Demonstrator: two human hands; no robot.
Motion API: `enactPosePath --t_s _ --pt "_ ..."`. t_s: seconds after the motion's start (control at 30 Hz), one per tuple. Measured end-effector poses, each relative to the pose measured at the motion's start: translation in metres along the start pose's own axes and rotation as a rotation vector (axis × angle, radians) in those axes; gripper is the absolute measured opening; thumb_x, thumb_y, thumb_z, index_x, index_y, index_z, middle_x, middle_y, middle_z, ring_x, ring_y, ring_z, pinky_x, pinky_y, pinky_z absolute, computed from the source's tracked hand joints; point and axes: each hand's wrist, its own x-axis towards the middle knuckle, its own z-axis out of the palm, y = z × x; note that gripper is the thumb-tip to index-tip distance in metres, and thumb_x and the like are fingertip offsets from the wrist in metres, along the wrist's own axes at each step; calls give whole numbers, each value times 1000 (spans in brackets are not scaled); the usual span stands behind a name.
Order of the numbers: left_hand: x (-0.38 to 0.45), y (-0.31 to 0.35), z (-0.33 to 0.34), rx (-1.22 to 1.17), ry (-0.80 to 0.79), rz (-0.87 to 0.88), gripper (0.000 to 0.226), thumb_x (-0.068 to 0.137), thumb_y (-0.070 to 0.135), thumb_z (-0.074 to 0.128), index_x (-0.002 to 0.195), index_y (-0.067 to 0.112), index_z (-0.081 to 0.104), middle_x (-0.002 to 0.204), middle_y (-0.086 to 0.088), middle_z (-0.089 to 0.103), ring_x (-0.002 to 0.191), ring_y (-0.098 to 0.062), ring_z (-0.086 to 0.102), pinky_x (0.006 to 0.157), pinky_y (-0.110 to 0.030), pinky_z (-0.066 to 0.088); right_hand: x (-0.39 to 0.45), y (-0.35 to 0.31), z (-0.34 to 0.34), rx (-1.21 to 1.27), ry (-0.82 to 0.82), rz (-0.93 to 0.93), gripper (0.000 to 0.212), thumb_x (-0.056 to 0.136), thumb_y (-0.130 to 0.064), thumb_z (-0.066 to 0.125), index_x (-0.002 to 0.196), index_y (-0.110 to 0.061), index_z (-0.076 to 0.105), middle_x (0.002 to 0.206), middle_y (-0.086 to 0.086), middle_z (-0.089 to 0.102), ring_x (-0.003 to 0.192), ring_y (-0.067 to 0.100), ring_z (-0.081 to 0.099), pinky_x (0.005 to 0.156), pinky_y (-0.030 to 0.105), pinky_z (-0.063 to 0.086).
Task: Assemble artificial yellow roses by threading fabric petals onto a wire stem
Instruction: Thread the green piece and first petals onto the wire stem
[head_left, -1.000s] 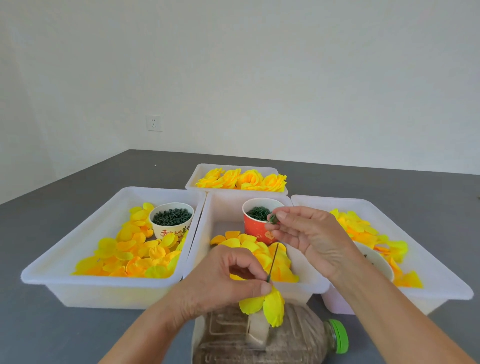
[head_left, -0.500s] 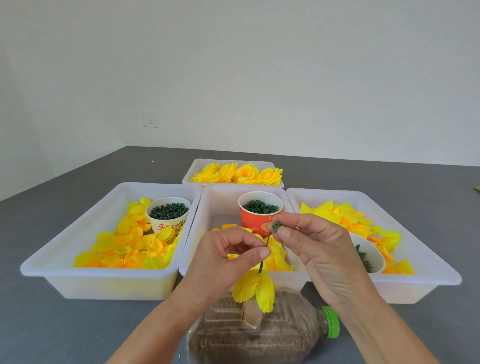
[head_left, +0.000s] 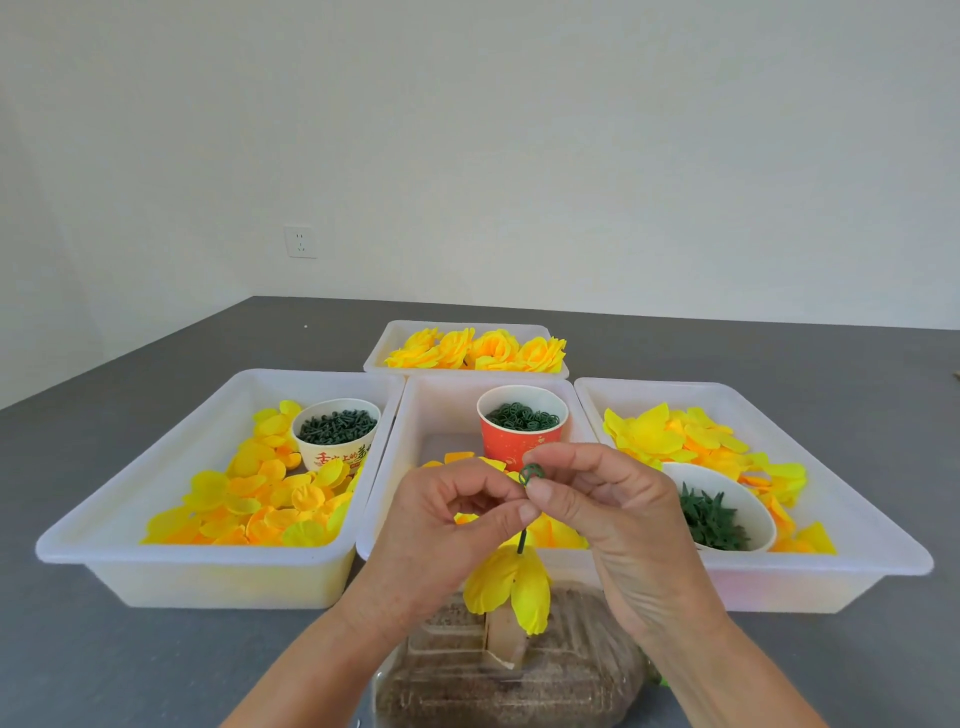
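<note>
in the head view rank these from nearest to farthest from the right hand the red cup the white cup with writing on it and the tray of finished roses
From the right hand:
1. Red cup, just behind the fingers, in the middle tray.
2. White cup with writing, off to the left, in the left tray.
3. Tray of finished roses, at the back, beyond the middle tray.

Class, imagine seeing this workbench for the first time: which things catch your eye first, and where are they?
The two hands at centre: the right hand pinches a small green ring above the wire stem that the left hand holds. Finished yellow roses fill the far tray.
</note>
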Motion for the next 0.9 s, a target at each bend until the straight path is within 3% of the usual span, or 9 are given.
enactPosePath --t_s 0.27,0.63,0.9 --pt "1 -2 0 20 -12 23 13 71 18 76 65 14 65 60 11 61 60 -6 53 62 -20 45 -1 1 -1 -2 -16 -8 24 54 -8 74 77 -16 76 77 4 74 70 9 68 63 18 52" --pt "-1 1 1 5 -8 2 8 67 20 70 66 14 67 61 8 62 62 -8 54 64 -21 46 -3 7 0 33 8 -25 26 52 -17 77 78 -16 76 79 8 74 73 15 69 66 21 53" --pt "-1 0 1 13 -9 4 5 67 20 70 66 15 67 62 9 63 63 -8 55 65 -22 47 -1 6 4 35 30 -72 20 56 -11 74 76 -16 75 74 4 73 70 11 68 64 19 53"
